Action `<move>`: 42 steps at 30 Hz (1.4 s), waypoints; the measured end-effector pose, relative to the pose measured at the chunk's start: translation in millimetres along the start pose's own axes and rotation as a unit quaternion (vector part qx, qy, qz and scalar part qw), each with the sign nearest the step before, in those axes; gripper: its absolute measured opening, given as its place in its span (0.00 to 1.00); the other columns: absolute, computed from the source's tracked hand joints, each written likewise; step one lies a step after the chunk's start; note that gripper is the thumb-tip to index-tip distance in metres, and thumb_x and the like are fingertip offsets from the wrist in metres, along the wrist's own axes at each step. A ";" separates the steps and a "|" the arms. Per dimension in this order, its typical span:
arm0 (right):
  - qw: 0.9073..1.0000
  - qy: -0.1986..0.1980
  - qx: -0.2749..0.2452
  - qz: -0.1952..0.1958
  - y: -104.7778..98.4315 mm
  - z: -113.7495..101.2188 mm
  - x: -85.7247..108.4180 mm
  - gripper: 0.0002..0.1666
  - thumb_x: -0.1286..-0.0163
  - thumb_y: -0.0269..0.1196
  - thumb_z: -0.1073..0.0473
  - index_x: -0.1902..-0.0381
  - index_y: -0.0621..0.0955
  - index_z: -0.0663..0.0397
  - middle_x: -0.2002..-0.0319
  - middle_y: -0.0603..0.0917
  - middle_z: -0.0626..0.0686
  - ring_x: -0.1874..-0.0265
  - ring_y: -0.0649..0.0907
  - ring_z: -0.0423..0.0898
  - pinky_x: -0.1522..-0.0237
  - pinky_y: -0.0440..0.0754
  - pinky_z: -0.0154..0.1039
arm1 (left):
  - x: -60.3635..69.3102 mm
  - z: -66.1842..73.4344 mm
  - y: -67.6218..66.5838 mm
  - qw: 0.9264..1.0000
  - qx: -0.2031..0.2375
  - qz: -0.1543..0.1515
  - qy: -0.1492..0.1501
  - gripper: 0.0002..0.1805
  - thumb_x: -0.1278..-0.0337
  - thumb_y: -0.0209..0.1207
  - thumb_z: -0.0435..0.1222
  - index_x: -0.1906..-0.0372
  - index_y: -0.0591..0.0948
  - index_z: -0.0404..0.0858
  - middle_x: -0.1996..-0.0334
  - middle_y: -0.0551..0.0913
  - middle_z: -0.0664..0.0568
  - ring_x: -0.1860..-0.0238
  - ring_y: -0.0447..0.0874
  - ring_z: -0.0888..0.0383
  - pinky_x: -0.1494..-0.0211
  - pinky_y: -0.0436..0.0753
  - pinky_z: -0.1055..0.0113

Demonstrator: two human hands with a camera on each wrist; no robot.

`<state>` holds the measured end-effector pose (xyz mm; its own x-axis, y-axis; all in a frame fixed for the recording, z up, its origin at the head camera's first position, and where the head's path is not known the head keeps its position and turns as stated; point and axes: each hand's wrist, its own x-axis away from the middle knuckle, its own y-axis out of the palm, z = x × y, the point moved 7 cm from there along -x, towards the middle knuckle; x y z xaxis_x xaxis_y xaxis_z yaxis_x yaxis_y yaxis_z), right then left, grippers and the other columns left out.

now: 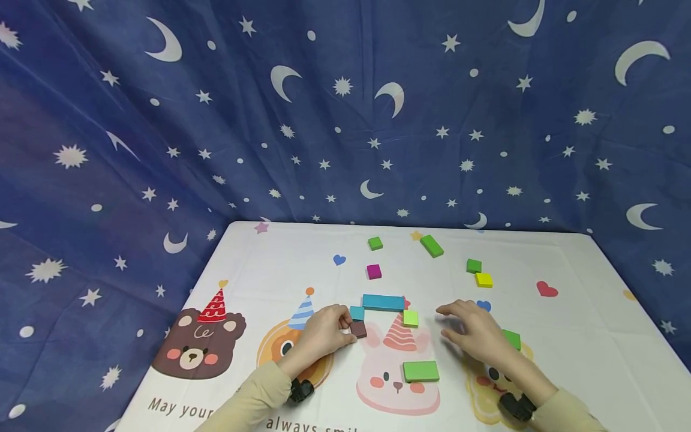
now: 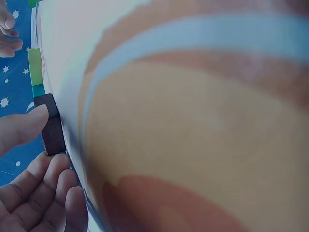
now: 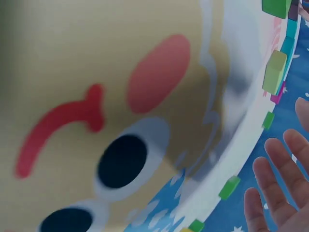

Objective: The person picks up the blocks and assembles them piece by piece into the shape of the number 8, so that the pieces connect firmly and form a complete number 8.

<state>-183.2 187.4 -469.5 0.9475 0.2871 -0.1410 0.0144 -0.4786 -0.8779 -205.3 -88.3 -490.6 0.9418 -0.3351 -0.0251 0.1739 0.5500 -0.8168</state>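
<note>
My left hand (image 1: 325, 332) pinches a dark brown block (image 1: 358, 329) between thumb and fingers; in the left wrist view the thumb touches one side of the dark block (image 2: 52, 128) and the fingertips lie at its end. Just behind it sits a small teal block (image 1: 357, 312), beside the left end of a long blue block (image 1: 383, 302). A yellow-green block (image 1: 410, 318) stands by that long block's right end. To the right, my right hand (image 1: 475, 332) hovers with fingers spread and nothing in it. A light green block (image 1: 421, 371) lies nearer to me.
Farther back are a magenta block (image 1: 374, 272), a small green block (image 1: 375, 243) and a longer green block (image 1: 432, 246). At right are another green block (image 1: 474, 266) and a yellow block (image 1: 484, 280). A green block (image 1: 511, 339) is partly hidden by my right wrist. Behind hangs a blue curtain (image 1: 345, 162).
</note>
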 end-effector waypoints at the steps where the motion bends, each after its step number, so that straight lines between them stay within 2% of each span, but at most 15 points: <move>1: 1.000 0.000 0.000 0.003 -2.3 1.0 2.2 0.22 0.47 0.72 0.59 0.51 0.82 0.51 0.57 0.85 0.48 0.53 0.80 0.49 0.49 0.77 0.53 | -0.1 -0.1 0.2 1.000 -0.001 0.001 0.001 0.14 0.65 0.75 0.36 0.73 0.79 0.41 0.76 0.78 0.55 0.75 0.69 0.66 0.70 0.68 0.74; 6: 1.000 0.002 0.000 0.028 -13.6 5.9 13.9 0.21 0.47 0.72 0.62 0.53 0.83 0.51 0.57 0.85 0.48 0.53 0.80 0.50 0.50 0.74 0.54 | -0.6 -1.1 1.1 1.000 0.002 -0.001 -0.002 0.14 0.65 0.75 0.37 0.73 0.79 0.41 0.76 0.77 0.56 0.75 0.69 0.66 0.70 0.68 0.74; 10: 0.999 0.009 0.004 0.041 -21.0 10.6 21.9 0.21 0.47 0.72 0.62 0.53 0.83 0.50 0.57 0.85 0.47 0.54 0.79 0.48 0.52 0.75 0.53 | -0.9 -1.2 1.2 1.000 0.000 -0.002 -0.002 0.14 0.65 0.75 0.37 0.73 0.79 0.41 0.76 0.78 0.56 0.75 0.69 0.66 0.70 0.68 0.74; 17: 0.998 0.049 -0.013 0.031 -28.4 24.5 34.0 0.21 0.44 0.70 0.60 0.51 0.82 0.51 0.50 0.83 0.55 0.45 0.76 0.57 0.44 0.68 0.62 | -1.0 -2.5 1.2 1.000 0.000 -0.005 -0.003 0.14 0.64 0.74 0.38 0.73 0.79 0.42 0.76 0.78 0.57 0.75 0.69 0.67 0.71 0.68 0.74; 22: 0.998 0.053 -0.015 0.033 -35.0 32.2 41.1 0.21 0.45 0.71 0.60 0.52 0.82 0.51 0.52 0.83 0.54 0.47 0.76 0.56 0.45 0.67 0.62 | -0.4 -2.3 0.4 1.000 0.002 -0.004 -0.003 0.14 0.64 0.74 0.38 0.72 0.79 0.42 0.76 0.77 0.57 0.75 0.69 0.66 0.71 0.68 0.73; 29: 0.996 0.093 -0.013 0.006 -38.7 48.1 51.5 0.24 0.43 0.70 0.57 0.48 0.80 0.50 0.49 0.81 0.56 0.46 0.74 0.57 0.44 0.65 0.64 | -0.7 -2.9 1.0 1.000 0.004 -0.007 -0.006 0.14 0.64 0.74 0.38 0.72 0.79 0.41 0.76 0.77 0.57 0.75 0.69 0.66 0.71 0.69 0.74; 37: 0.996 0.090 -0.008 0.019 -42.2 61.2 56.3 0.24 0.46 0.72 0.60 0.49 0.81 0.52 0.51 0.82 0.57 0.47 0.74 0.58 0.46 0.65 0.65 | -0.9 -2.3 0.6 1.000 0.006 -0.009 -0.008 0.14 0.63 0.74 0.38 0.72 0.80 0.41 0.76 0.77 0.56 0.75 0.69 0.65 0.70 0.68 0.73; 42: 0.995 0.098 -0.003 0.021 -40.9 72.0 60.3 0.25 0.47 0.72 0.61 0.49 0.81 0.54 0.51 0.81 0.59 0.48 0.75 0.60 0.48 0.69 0.66 | -0.8 -2.6 1.0 1.000 0.003 -0.009 -0.008 0.14 0.63 0.75 0.38 0.72 0.80 0.42 0.76 0.77 0.57 0.75 0.69 0.66 0.70 0.68 0.74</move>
<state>-149.7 284.0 -475.0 0.9914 0.0988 -0.0857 -0.0262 -0.4918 -0.8703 -206.7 -89.5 -492.9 0.9432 -0.3323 -0.0002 0.1933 0.5492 -0.8130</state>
